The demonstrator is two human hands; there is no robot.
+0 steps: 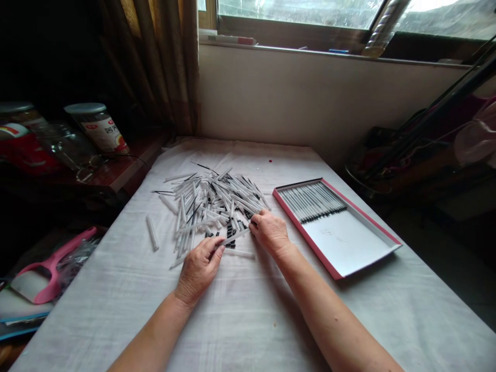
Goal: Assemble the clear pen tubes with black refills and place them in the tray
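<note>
Between thumb and fingers, my left hand grips a whitish translucent pen barrel that slants up toward my right hand. The right hand's fingers are closed at the barrel's far end, by the right edge of the pile; whatever they pinch is hidden. A loose pile of pen parts spreads beyond both hands: pale barrels, thin dark refills and small black caps. Another barrel lies flat just in front of the left fingertips. To the right, a shallow pink-edged box holds a row of black-tipped pens.
A single barrel lies left of the pile on the white tablecloth. Jars and glasses stand on a dark side table at left, above a pink-handled item. The wall and window are behind.
</note>
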